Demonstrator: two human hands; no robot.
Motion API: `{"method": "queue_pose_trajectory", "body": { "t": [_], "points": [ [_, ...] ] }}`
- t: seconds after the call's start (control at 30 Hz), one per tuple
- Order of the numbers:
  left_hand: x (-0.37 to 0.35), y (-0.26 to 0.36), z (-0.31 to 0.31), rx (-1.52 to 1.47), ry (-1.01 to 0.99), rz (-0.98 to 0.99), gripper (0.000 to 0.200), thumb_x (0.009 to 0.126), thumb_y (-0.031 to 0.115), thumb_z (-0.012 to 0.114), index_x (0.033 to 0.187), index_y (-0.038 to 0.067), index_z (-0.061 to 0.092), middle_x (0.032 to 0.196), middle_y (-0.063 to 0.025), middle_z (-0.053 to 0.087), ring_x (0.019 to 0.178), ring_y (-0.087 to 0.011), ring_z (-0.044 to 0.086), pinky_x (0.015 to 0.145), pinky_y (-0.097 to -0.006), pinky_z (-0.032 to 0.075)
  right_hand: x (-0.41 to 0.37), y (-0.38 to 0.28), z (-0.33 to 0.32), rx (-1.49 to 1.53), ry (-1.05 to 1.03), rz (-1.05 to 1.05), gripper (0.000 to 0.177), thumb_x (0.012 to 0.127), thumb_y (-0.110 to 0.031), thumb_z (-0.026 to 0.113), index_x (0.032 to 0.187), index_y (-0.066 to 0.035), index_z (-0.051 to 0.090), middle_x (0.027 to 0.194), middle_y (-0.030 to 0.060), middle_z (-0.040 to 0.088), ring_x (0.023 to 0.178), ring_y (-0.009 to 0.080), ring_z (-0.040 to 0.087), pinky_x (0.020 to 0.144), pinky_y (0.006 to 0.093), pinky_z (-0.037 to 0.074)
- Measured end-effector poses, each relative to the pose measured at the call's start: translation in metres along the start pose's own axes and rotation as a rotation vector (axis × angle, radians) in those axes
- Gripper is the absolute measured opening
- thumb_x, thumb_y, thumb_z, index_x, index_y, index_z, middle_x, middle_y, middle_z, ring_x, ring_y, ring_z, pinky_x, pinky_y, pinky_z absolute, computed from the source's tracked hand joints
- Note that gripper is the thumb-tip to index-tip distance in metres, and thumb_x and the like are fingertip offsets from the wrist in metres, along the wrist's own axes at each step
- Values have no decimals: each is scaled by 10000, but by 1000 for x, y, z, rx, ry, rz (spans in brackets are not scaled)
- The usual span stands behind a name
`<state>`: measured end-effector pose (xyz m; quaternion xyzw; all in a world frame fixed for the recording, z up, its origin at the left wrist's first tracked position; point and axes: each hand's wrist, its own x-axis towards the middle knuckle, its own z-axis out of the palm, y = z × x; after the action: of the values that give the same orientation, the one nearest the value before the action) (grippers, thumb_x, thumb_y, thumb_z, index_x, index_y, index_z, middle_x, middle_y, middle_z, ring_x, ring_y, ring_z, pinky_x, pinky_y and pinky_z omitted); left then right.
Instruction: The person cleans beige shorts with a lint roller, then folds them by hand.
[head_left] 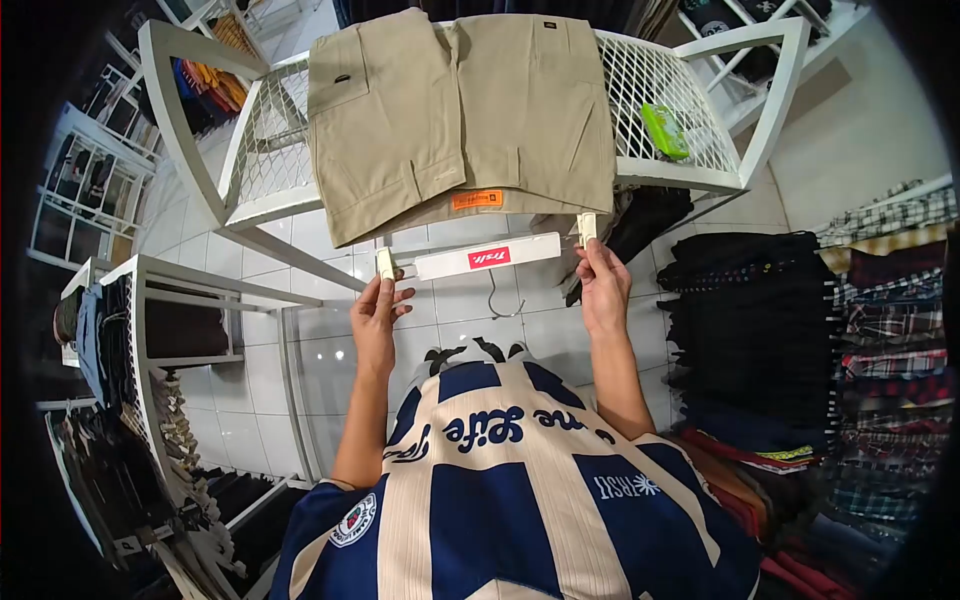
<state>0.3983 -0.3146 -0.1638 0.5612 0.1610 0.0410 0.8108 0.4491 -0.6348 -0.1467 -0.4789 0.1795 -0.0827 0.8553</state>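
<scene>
Khaki shorts (395, 130) lie over a white metal mesh rack (650, 85), waistband toward me and an orange label (478, 200) at the waist. Just below the waistband is a clip hanger with a white bar (540, 248) bearing a red tag, its metal hook (505, 308) pointing toward me. My left hand (378, 310) pinches the hanger's left clip (385, 264), close to the waistband corner. With thumb and fingers closed, my right hand (603, 285) grips the right clip (587, 228), which overlaps the waistband's other corner.
A bright green packet (665, 131) lies on the mesh at the right. Dark folded clothes (750, 330) and hanging plaid shirts (890, 330) fill the right side. White shelving (140, 330) with garments stands at the left, over a white tiled floor (340, 345).
</scene>
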Motion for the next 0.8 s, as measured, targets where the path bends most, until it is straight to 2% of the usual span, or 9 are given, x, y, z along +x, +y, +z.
{"method": "queue_pose_trajectory", "body": {
  "t": [0.17, 0.27, 0.33, 0.43, 0.53, 0.67, 0.73, 0.77, 0.8],
  "points": [
    [1, -2, 3, -33, 14, 18, 336, 1021, 243, 616, 1270, 19, 648, 1156, -73, 698, 922, -164, 694, 692, -233, 525, 8, 1, 3, 21, -7, 5, 219, 956, -204, 715, 1035, -2, 690, 926, 53, 691, 721, 53, 584, 673, 195, 478],
    [3, 3, 6, -58, 57, -4, 308, 1034, 232, 596, 1214, -15, 635, 1101, -62, 685, 855, -130, 671, 677, -232, 522, 10, -1, 10, 18, -11, -2, 240, 945, -206, 731, 1040, 11, 693, 934, 57, 684, 726, 60, 580, 676, 212, 479],
    [8, 0, 2, -57, 47, -5, 364, 1015, 252, 630, 1282, 5, 632, 1164, -72, 691, 927, -165, 691, 696, -237, 519, 14, -5, 15, 13, -5, -1, 244, 943, -201, 732, 1038, 20, 691, 936, 63, 683, 721, 63, 575, 670, 213, 475],
    [9, 7, 10, -57, 77, -3, 388, 1005, 276, 647, 1258, -19, 633, 1124, -74, 681, 924, -157, 690, 688, -238, 516, 24, -3, 16, 17, 9, 3, 258, 934, -198, 741, 1037, 33, 691, 914, 66, 677, 695, 78, 565, 650, 217, 458],
    [9, 6, 10, -47, 84, -2, 382, 1002, 279, 652, 1241, -19, 639, 1096, -62, 682, 916, -152, 692, 681, -230, 519, 30, -6, 11, 4, -22, 71, 274, 932, -254, 747, 999, 7, 696, 920, 51, 674, 696, 70, 595, 630, 209, 510],
    [6, 6, 10, -73, 81, 9, 386, 999, 276, 656, 1244, -22, 639, 1086, -63, 683, 893, -156, 699, 665, -225, 526, 27, -18, 10, -104, -46, 108, 292, 944, -292, 730, 1021, -13, 690, 943, 40, 674, 711, 69, 619, 626, 216, 543],
    [5, 7, 11, -81, 89, 11, 388, 998, 267, 659, 1251, -26, 637, 1080, -65, 684, 895, -164, 702, 662, -228, 531, 25, -19, 10, -113, -91, 133, 331, 959, -329, 707, 1080, -23, 675, 963, 34, 675, 723, 74, 629, 627, 225, 552],
    [4, 7, 11, -72, 93, 14, 390, 996, 266, 662, 1251, -28, 636, 1078, -67, 684, 897, -167, 704, 661, -229, 534, 22, -20, 10, -139, -116, 157, 326, 987, -371, 657, 1130, -78, 652, 1007, 13, 681, 772, 81, 621, 671, 238, 522],
    [4, 7, 12, -64, 98, 18, 393, 994, 264, 664, 1252, -31, 636, 1075, -68, 684, 898, -169, 705, 660, -231, 537, 20, -20, 11, -143, -120, 161, 326, 987, -371, 657, 1130, -78, 652, 1007, 13, 681, 772, 81, 621, 671, 238, 522]
  ]
}}
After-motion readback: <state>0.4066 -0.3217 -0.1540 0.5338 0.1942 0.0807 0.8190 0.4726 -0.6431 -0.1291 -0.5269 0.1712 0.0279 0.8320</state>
